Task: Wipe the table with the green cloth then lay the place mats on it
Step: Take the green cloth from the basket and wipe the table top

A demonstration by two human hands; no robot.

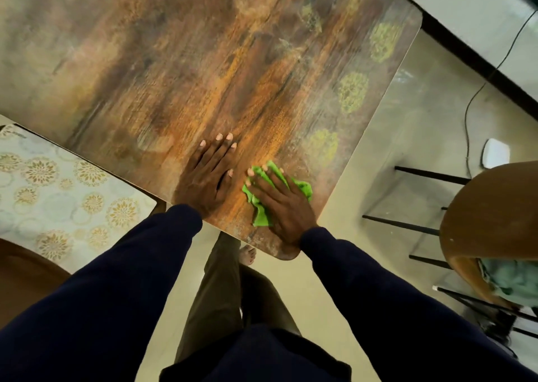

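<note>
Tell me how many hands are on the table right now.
2. The left hand lies flat on the table near its edge; the right hand, beside it, presses the green cloth down. Neither is hidden.

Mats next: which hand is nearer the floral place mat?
Left. The left hand rests on the table, right of the place mat; right hand presses the green cloth, farther right.

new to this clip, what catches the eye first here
The crumpled bright green cloth stands out, pressed under the right hand near the near corner of the streaky brown wood-patterned table. The left hand lies flat on the table beside it. A pale place mat with gold flower circles lies at the far left.
</note>
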